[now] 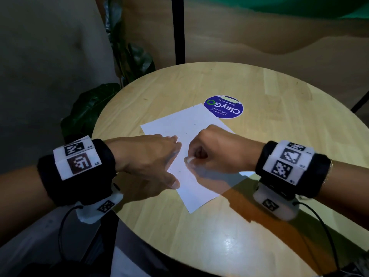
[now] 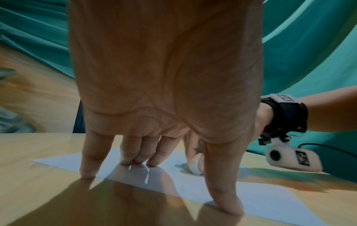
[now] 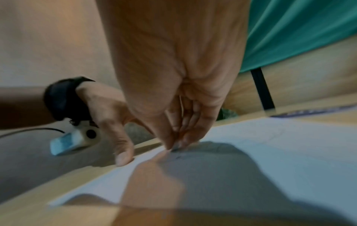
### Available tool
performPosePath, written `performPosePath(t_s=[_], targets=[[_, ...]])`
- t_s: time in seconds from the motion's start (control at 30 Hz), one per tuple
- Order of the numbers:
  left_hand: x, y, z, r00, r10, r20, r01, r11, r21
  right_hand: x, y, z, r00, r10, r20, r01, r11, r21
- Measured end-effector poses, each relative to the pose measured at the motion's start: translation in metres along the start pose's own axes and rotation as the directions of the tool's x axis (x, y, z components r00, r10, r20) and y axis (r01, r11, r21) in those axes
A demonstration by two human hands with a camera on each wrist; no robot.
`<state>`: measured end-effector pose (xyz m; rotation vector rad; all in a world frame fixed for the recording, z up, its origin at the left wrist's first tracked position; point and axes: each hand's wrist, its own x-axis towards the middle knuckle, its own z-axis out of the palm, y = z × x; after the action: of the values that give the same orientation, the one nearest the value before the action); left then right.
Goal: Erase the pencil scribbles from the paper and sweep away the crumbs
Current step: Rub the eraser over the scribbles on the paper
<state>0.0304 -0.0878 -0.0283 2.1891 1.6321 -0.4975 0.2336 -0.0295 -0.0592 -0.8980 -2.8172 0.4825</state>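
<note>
Head view looks steeply down on the round pale wooden table (image 1: 259, 92); each wrist view faces along its palm, close above that table, sharing the white paper sheet (image 2: 63, 162) with it

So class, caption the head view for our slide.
Left hand pins the paper while the right hand rubs an eraser across it.

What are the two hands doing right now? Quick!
Left hand: open, fingers pressing the paper flat.
Right hand: closed, holding the white eraser against the paper.

A round wooden table (image 1: 269, 156) carries a white sheet of paper (image 1: 179, 124) and, beyond it at frame centre, a blue round sticker (image 1: 223, 107).
</note>
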Motion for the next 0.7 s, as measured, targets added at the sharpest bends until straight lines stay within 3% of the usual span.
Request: performPosePath(t_s=[0.17,0.3,0.47,0.6,0.7], targets=[[0.002,0.000,0.000,1.000,0.005,-0.019,-0.005,1.000,-0.003,0.011,0.018,-0.005,0.988,0.128,-0.082,-0.134,0.989,-0.068],[0.003,-0.002,0.002,1.000,0.005,-0.024,-0.005,1.000,-0.004,0.000,0.000,-0.003,1.000,0.009,0.018,-0.009,1.000,0.028],[0.004,-0.001,0.002,0.999,0.019,-0.025,-0.019,1.000,0.006,0.011,0.024,-0.004,0.989,0.116,-0.093,-0.125,0.987,-0.096],[0.002,-0.002,0.002,1.000,0.013,0.003,-0.013,1.000,0.024,0.006,0.009,-0.003,1.000,0.023,-0.007,-0.023,0.999,-0.027],[0.003,0.001,0.000,1.000,0.007,0.008,-0.007,0.999,0.034,0.013,0.023,-0.012,0.993,0.116,-0.013,-0.117,0.987,-0.110]])
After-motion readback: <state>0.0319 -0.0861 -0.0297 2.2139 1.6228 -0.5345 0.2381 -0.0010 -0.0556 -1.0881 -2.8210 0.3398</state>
